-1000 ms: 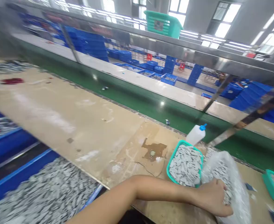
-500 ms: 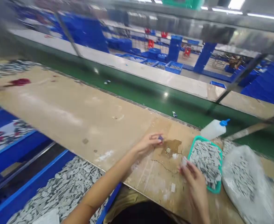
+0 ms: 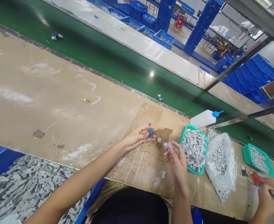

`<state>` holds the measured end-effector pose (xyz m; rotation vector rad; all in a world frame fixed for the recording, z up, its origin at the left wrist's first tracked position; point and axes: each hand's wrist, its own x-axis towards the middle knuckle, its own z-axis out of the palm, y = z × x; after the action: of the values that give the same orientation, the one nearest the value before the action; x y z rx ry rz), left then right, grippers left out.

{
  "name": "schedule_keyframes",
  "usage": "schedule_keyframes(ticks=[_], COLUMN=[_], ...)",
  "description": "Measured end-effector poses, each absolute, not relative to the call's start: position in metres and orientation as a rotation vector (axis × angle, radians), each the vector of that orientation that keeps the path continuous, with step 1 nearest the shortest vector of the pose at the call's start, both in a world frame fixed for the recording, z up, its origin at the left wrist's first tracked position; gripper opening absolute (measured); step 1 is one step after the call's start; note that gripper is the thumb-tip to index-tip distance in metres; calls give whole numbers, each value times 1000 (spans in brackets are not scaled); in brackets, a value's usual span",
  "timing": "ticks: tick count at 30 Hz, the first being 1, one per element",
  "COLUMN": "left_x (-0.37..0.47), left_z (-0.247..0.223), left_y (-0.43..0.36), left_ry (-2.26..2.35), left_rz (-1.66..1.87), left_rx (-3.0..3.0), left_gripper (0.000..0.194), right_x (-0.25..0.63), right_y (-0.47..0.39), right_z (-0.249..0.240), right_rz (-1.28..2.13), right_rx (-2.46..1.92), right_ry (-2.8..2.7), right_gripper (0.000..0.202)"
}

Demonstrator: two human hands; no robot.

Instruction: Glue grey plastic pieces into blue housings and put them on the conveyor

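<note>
Near the wet brown patch on the worktable, my left hand has its fingers closed on a small blue-grey piece. My right hand, just left of the nearer green basket, pinches a small light grey piece upright between thumb and fingers. Between the hands a small round cap lies on the wet patch. The green basket is full of similar grey pieces. A small white rectangle lies on the table below my hands.
A white bottle with blue nozzle lies behind the basket. To the right are a plastic bag of pieces, another green basket and another person's hands. A green belt runs behind; a blue bin stands lower left.
The view has shifted right and down. My right hand has moved closer to my left hand, with the grey piece still in it. Another person's hands now show at the right.
</note>
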<state>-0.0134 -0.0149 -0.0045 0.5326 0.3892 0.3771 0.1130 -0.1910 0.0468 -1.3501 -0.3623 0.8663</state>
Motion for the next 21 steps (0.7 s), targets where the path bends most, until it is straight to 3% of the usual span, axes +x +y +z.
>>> schedule_keyframes(ticks=[7, 16, 21], left_x=[-13, -12, -12], left_z=[0, 2, -4], left_y=[-12, -8, -6], left_ry=[484, 435, 394], left_rz=[344, 379, 405], left_rx=[585, 538, 517], left_gripper=[47, 44, 39], right_x=[119, 130, 129], right_y=[-186, -180, -173], right_z=[31, 20, 14], right_rz=[898, 324, 356], right_rx=[-1546, -2009, -2049], right_ry=[-459, -942, -967], right_gripper=[39, 32, 38])
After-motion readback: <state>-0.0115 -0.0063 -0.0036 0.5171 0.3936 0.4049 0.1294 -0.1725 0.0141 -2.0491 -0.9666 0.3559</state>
